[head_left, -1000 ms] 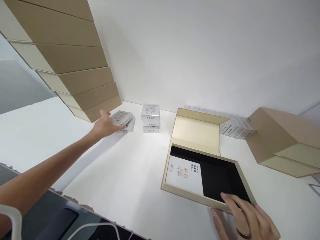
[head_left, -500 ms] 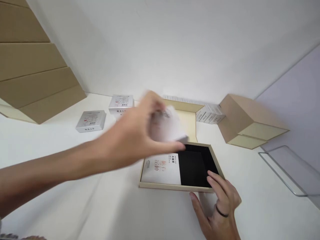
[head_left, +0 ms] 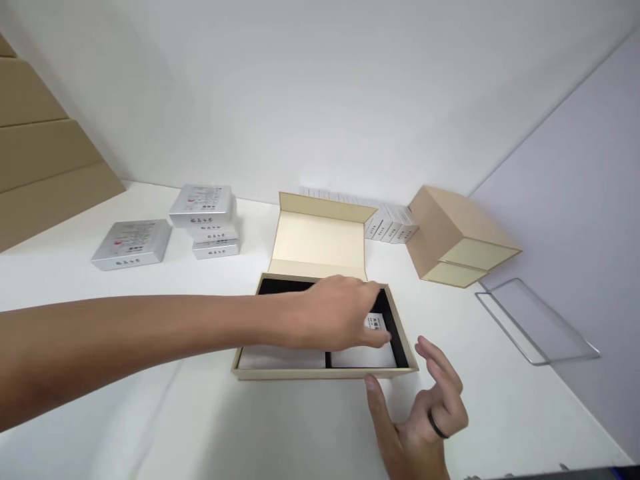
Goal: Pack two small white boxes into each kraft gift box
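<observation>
Two packets (head_left: 283, 359) lie in the box (head_left: 325, 375); left hand (head_left: 343, 313) over the four-o'clock one, grip unclear; right hand (head_left: 423, 413) spread at five o'clock.

1. Left hand (head_left: 340, 313) over the open box (head_left: 320, 375), thumb at the right white packet (head_left: 363, 357); its grip is hidden
2. Right hand (head_left: 425, 413), wearing a dark ring (head_left: 437, 425), at the box's front right corner, fingers spread
3. Left white packet (head_left: 280, 358) inside too, partly covered by the forearm (head_left: 150, 333)
4. Lid (head_left: 320, 237) folded back toward the wall (head_left: 300, 100)
5. On the table (head_left: 280, 433), left: single silver box (head_left: 131, 243) beside a silver stack (head_left: 215, 230)
</observation>
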A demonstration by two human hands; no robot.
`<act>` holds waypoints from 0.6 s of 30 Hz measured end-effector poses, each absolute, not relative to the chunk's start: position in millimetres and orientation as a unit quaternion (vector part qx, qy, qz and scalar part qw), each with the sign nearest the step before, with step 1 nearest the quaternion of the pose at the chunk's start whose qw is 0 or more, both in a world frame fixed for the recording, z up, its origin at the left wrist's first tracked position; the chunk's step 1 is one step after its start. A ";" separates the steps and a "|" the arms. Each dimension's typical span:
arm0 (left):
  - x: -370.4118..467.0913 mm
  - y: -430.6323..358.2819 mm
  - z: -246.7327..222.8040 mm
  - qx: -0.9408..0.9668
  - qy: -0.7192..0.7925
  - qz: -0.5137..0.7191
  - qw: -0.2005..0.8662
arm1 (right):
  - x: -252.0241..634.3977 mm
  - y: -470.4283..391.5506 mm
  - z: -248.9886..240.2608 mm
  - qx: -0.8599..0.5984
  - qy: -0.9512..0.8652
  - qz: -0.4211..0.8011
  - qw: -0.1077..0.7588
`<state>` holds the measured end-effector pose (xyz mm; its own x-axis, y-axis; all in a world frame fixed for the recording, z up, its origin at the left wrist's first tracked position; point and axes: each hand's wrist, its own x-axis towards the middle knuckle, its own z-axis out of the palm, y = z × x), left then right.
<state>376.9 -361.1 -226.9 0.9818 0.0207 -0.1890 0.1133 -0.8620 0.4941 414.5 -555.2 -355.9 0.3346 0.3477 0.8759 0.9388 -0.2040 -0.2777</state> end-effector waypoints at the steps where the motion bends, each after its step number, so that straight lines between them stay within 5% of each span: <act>1: 372.0 -357.1 -223.5 0.964 0.055 -0.116 0.231 | 413.5 -555.1 -356.1 -0.698 -0.463 -0.333 0.432; 11: 374.8 -353.1 -227.7 0.935 0.103 -0.141 0.308 | 415.1 -556.9 -358.1 -0.708 -0.464 -0.283 0.451; 15: 341.4 -329.5 -218.6 0.933 0.124 -0.004 0.339 | 417.3 -556.8 -360.0 -0.699 -0.473 -0.288 0.453; 18: 293.7 -276.3 -220.9 0.907 0.256 0.222 0.250 | 420.8 -557.0 -360.7 -0.690 -0.482 -0.307 0.444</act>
<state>293.7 -276.3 -220.9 0.7696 0.5760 0.2754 0.3540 -0.7440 0.5667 420.8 -557.0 -360.7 0.3468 0.3921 0.8520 0.9379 -0.1406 -0.3170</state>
